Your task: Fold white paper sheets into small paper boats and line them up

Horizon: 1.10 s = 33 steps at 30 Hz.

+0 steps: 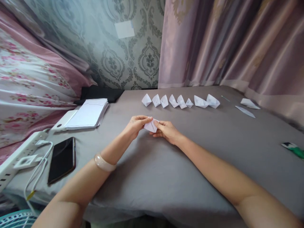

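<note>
Between my two hands, above the middle of the grey-covered table, is a small folded piece of white paper with creases running to a point. My left hand pinches its left side, thumb on top. On the other side my right hand grips it with the thumb on the front and fingers underneath. Beyond my hands stands a row of several folded white paper boats, differing in size. The paper's underside is hidden by my fingers.
At left lie a stack of white paper, a black phone and a white power strip with cables. Loose paper pieces rest at the far right, and a green-and-white object sits at the right edge. Curtains hang behind.
</note>
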Available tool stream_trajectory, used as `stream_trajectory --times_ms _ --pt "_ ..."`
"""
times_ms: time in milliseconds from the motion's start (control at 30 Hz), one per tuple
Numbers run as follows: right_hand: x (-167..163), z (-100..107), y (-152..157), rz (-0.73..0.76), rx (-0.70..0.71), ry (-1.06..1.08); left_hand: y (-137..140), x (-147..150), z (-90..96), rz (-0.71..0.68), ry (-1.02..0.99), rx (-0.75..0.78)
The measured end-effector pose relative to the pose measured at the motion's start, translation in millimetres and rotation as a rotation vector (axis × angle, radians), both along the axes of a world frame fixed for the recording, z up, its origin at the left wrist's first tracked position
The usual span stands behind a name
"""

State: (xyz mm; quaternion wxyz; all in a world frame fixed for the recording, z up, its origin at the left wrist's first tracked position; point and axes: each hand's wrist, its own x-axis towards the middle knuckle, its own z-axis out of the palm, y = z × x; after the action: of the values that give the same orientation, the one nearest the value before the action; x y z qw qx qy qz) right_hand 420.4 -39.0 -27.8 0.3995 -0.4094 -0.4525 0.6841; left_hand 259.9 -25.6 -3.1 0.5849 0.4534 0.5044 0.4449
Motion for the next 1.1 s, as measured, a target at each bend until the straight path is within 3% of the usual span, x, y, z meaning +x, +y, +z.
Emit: stream_trajectory --times_ms 200,367,600,1000,1100 --pt "2.0 0.3 -2.0 -0.035 -0.074 -0.002 2.1 8.6 -19.2 0.049 -0.066 0.009" --pt "-1.3 -0.5 -1.6 -0.06 -0.056 -0.008 -1.9 5.1 -25.4 0.065 -0.009 0.138" --pt "-4.0 1.6 -7.2 0.068 -0.14 0.014 -7.7 5.3 -27.1 0.17 -0.032 0.222" --pt "-10.5 3.0 -8.8 -0.17 -0.152 0.007 -12.4 4.5 -27.8 0.04 -0.157 0.066" --pt "-8.1 2.6 -8.6 -0.118 -0.135 -0.028 -11.6 2.0 -28.1 0.044 -0.119 0.089"
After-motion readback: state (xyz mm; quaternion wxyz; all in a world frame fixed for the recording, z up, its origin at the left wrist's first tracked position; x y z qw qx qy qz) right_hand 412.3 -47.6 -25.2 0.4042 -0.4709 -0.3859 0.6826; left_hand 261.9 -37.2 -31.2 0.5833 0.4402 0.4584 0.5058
